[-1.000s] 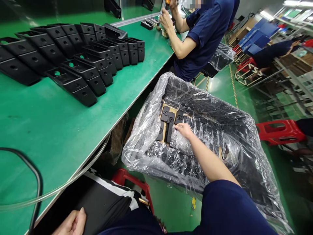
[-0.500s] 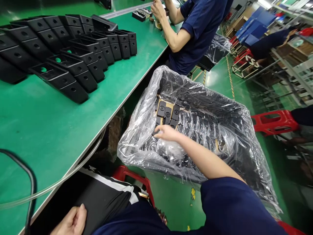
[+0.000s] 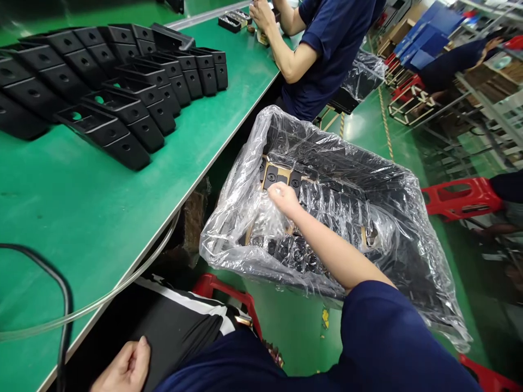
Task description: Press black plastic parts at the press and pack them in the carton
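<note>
My right hand (image 3: 285, 200) is inside a bin lined with clear plastic (image 3: 229, 256). Its fingers are closed on a crumpled clear plastic bag (image 3: 267, 219) that hangs below them. Around the hand lie flat black parts (image 3: 271, 177) with round centres, on a tan cardboard sheet (image 3: 281, 173). More black parts in clear wrapping (image 3: 327, 204) fill the bin's middle. My left hand (image 3: 125, 366) rests on my black-clad thigh, fingers curled in a loose fist, with nothing showing in it.
Black hollow housings (image 3: 122, 122) stand in rows on the green table (image 3: 49, 190). A cable (image 3: 61, 294) and a clear hose (image 3: 134, 277) cross its near edge. A co-worker in navy (image 3: 327, 49) works beyond the bin. Red stools (image 3: 461, 197) stand on the floor.
My right hand has moved up and away inside the bin, pulling the plastic bag with it. Some black parts near it no longer show. My left hand stays on my thigh.
</note>
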`<state>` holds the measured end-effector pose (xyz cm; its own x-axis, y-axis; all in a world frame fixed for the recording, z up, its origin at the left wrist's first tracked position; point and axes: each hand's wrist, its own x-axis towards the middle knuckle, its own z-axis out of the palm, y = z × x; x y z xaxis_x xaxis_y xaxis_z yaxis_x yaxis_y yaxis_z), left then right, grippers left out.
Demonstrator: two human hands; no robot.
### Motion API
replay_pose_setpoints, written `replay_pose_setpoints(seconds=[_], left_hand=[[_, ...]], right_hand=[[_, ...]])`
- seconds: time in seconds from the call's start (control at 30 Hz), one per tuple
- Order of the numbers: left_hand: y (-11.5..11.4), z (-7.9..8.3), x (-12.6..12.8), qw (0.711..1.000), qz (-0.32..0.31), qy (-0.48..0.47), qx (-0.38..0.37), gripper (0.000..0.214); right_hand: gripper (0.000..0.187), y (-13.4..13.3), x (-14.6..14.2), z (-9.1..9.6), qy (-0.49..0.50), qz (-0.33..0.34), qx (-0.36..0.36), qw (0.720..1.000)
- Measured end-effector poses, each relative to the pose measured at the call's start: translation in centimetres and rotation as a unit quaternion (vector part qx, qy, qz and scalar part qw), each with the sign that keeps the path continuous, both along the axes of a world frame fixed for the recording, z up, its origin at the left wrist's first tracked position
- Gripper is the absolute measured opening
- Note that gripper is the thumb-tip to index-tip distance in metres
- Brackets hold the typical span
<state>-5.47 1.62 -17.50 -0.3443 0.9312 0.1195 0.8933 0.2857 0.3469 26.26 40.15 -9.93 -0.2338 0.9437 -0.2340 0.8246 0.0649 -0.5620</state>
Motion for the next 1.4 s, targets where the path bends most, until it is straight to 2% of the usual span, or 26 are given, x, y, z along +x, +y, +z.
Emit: replay_pose_setpoints(seconds=[0.1, 0.2, 0.33, 0.43, 0.57, 0.73, 0.83, 0.93, 1.03, 1.13, 1.2, 1.3, 1.4], left_hand=[[0.1, 0.1, 0.1, 1.0, -0.006, 0.011, 0.017, 0.049], [0.1, 0.1, 0.1, 0.999, -0.017, 0.024, 0.032, 0.049], [-0.3, -0.2, -0.1, 0.999, -0.022, 0.034, 0.029, 0.047], [-0.7, -0.4, -0.2, 0.999, -0.024, 0.035, 0.013, 0.045], [-0.8, -0.3, -0.1, 0.999, -0.027, 0.021, 0.014, 0.045], [-0.4, 0.1, 0.1, 0.999, -0.011, 0.024, 0.03, 0.046], [-0.1, 0.4, 0.2, 0.999, -0.017, 0.023, 0.039, 0.047], [0.0, 0.5, 0.2, 0.999, -0.015, 0.016, 0.039, 0.048], [-0.1, 0.4, 0.1, 0.999, -0.018, 0.011, 0.031, 0.048], [-0.5, 0.1, -0.1, 0.999, -0.028, 0.006, 0.017, 0.046], [-0.8, -0.1, -0.2, 1.0, -0.023, 0.003, 0.004, 0.045], [-0.9, -0.2, -0.2, 1.0, -0.009, 0.002, -0.006, 0.045], [-0.7, 0.0, -0.1, 1.0, -0.003, -0.005, 0.001, 0.048]], right_hand=[[0.018, -0.9, 1.6, 0.3, -0.019, 0.032, -0.057, 0.998], [0.018, -3.2, 1.6, -1.1, -0.057, 0.063, -0.123, 0.989], [0.019, -5.2, 0.1, -3.6, -0.103, 0.05, -0.117, 0.986], [0.013, -5.2, -0.5, -4.4, -0.099, 0.037, -0.095, 0.99], [0.021, -4.7, -0.3, -3.1, -0.05, 0.017, -0.048, 0.997], [0.025, -2.4, 1.8, 1.2, 0.041, -0.016, 0.024, 0.999], [0.035, -1.7, 4.4, 3.2, 0.062, -0.05, 0.015, 0.997], [0.036, -3.1, 6.3, 2.6, 0.047, -0.045, -0.063, 0.996], [0.029, -5.2, 6.1, -0.2, 0.023, -0.033, -0.132, 0.99], [0.023, -6.1, 4.8, -3.0, 0.017, -0.038, -0.154, 0.987], [0.023, -5.9, 4.2, -3.7, 0.03, -0.038, -0.151, 0.987], [0.029, -5.0, 4.4, -2.6, 0.069, -0.04, -0.122, 0.989], [0.038, -4.0, 5.8, 0.0, 0.11, -0.057, -0.086, 0.989]])
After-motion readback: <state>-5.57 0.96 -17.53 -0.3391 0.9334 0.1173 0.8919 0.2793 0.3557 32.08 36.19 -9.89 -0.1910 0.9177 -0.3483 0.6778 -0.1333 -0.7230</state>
